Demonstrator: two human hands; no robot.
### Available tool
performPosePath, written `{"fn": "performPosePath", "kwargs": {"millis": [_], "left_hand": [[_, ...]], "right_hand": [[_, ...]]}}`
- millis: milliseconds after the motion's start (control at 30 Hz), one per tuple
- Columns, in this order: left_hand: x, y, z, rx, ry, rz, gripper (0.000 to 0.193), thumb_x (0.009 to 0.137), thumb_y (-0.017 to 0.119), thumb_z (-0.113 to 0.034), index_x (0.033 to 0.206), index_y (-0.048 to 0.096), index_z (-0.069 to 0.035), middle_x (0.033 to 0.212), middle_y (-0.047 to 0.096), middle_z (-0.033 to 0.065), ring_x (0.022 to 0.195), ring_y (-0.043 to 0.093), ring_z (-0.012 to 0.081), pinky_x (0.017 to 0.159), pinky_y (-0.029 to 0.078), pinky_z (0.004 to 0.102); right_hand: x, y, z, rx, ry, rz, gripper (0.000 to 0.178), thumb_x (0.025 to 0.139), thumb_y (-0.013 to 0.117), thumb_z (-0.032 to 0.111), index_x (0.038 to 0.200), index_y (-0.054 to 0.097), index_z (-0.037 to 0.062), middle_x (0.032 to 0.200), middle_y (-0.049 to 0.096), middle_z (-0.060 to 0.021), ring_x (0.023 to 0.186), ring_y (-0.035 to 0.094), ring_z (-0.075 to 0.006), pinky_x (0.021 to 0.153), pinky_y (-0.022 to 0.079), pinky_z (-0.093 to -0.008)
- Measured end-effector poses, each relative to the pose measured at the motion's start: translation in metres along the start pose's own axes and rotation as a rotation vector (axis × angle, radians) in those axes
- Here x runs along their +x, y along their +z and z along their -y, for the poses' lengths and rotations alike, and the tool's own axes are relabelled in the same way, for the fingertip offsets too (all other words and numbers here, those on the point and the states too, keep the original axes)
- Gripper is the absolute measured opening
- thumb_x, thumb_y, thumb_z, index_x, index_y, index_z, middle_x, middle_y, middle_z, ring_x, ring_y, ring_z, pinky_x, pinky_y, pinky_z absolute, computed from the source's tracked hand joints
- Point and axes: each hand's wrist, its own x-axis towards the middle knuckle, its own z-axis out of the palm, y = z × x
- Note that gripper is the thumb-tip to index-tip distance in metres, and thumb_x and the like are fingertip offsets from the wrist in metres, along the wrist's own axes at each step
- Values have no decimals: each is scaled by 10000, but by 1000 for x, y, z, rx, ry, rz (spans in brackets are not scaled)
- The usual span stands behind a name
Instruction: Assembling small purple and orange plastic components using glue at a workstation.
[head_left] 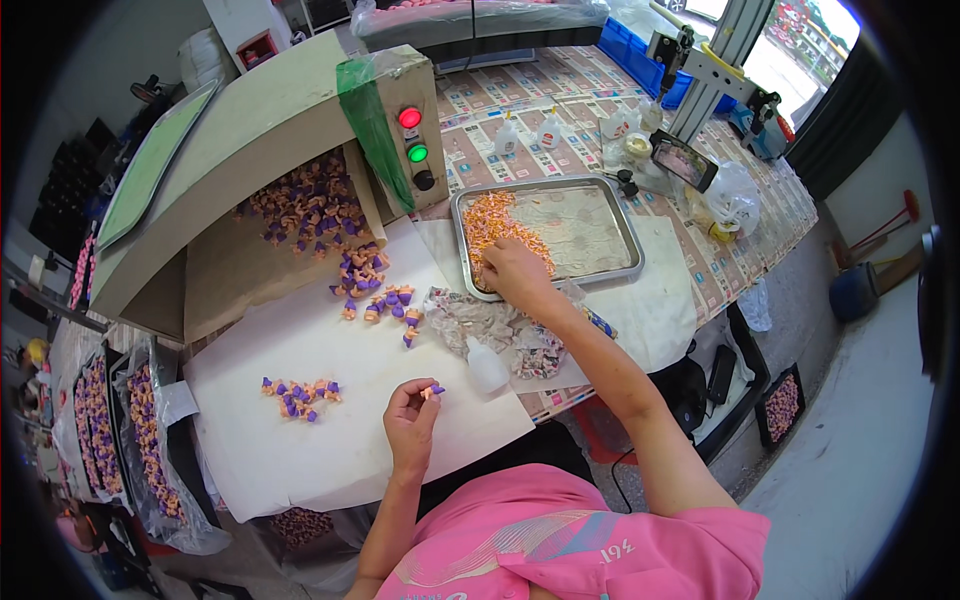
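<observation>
My left hand [409, 424] pinches a small peach-and-purple figurine [432, 391] between thumb and fingers, above the white paper sheet [360, 452]. My right hand [516, 272] reaches into the metal tray [642, 250], its fingers drawn together over a heap of tiny orange and pink pieces [492, 222]. Whatever those fingertips hold is hidden. On the paper to the left lies a loose cluster of similar figurines [300, 398]. More figurines [360, 268] spill from the mouth of the arched machine. A white squeeze bottle [487, 366] lies between my hands, beside a crumpled patterned cloth [540, 352].
The beige arched machine [290, 110] stands at the left, with red and green lights on its end. Small white bottles [507, 137] stand behind the tray. A phone [684, 161] sits on a metal stand at the right. Figurine-filled trays [152, 445] are at the far left.
</observation>
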Motion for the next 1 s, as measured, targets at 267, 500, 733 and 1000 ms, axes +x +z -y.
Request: {"fn": "performPosePath", "kwargs": {"millis": [267, 500, 733, 1000], "left_hand": [[1, -5, 0, -22, -10, -12, 208, 872, 602, 23, 1079, 604, -1, 977, 617, 31, 850, 569, 75, 770, 477, 213], [8, -20, 3, -19, 5, -12, 212, 879, 595, 34, 1090, 597, 8, 974, 607, 21, 858, 560, 62, 766, 467, 200], [11, -36, 6, -83, 38, 17, 192, 897, 599, 32, 1088, 597, 12, 990, 613, 26, 893, 570, 72, 789, 464, 206], [8, -48, 11, -103, 79, 64, 190, 899, 597, 35, 1088, 597, 11, 1043, 599, 39, 927, 591, 94, 835, 481, 227]], "right_hand": [[-26, -20, 9, 624, 260, -116, 125, 819, 680, 65, 752, 586, 18, 708, 596, -26, 608, 554, -120, 569, 461, -272], [-65, -31, 73, 1160, 344, 244, 91, 889, 640, 77, 927, 681, 5, 841, 644, 23, 719, 562, -43, 648, 467, -202], [-106, -3, 134, 1270, 374, 398, 154, 878, 681, 98, 1000, 686, 4, 863, 667, -6, 731, 568, -46, 656, 472, -197], [-116, 19, 153, 1135, 331, 268, 119, 864, 688, 65, 972, 687, 16, 881, 652, -9, 696, 546, -41, 608, 438, -187]]}}
